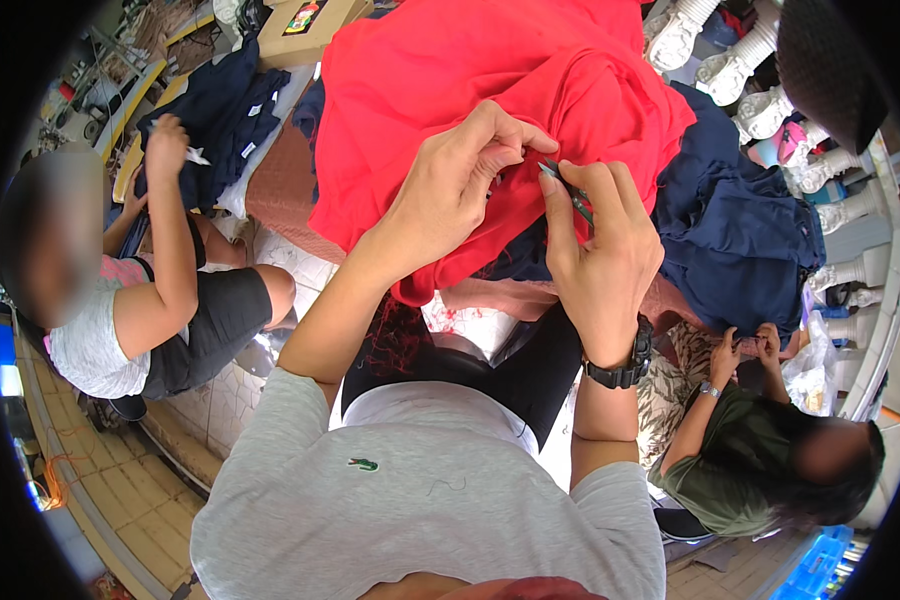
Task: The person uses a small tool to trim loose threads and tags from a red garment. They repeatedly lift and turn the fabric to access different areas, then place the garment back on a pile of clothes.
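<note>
The big red cloth garment [450, 90] fills twelve o'clock. The left hand [450, 190] pinches its fold. At three o'clock, the right hand [600, 250] grips small dark thread snips [570, 190].

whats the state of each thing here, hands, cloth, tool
left hand: pinching a fold of the red garment
right hand: shut on small dark snips
small dark snips: tips at the pinched fold
red garment: bunched, draped over the lap
navy garments: heaped at the right
</note>
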{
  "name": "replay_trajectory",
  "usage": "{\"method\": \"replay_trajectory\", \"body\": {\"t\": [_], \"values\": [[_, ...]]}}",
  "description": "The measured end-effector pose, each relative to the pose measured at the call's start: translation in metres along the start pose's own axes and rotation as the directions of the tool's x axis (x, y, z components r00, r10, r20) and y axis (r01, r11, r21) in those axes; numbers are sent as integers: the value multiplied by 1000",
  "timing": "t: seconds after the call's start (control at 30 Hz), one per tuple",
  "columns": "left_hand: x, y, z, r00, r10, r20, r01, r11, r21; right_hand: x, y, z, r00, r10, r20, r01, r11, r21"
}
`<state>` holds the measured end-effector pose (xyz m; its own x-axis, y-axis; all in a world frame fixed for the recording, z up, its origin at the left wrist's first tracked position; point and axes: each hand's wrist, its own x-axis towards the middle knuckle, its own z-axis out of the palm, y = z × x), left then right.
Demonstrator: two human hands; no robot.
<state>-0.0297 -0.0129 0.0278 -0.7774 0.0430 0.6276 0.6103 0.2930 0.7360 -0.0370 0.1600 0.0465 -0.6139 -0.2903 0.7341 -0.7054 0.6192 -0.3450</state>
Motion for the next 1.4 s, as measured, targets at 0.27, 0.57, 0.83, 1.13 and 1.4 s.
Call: {"method": "replay_trajectory", "body": {"t": [0.27, 0.57, 0.83, 1.13, 1.4], "values": [[2, 4, 1, 999, 32, -5, -32, 997, 63, 8, -1, 8, 998, -57, 27, 60, 992, -115], [-105, 31, 27, 824, 46, 565, -2, 997, -78, -15, 29, -12, 912, 407, -49, -345, 827, 444], [-28, 22, 7, 998, 47, -34, -24, 870, 492, -22, 10, 18, 891, 452, 49, -378, 678, 630], [-31, 5, 4, 896, -247, -370, 141, 947, -290, -22, -1, 39, 965, 262, 15, -212, 744, 633], [-27, 7, 6, 891, -243, -383, 127, 944, -303, 3, -18, 58, 964, 259, -55, -168, 760, 627]]}}
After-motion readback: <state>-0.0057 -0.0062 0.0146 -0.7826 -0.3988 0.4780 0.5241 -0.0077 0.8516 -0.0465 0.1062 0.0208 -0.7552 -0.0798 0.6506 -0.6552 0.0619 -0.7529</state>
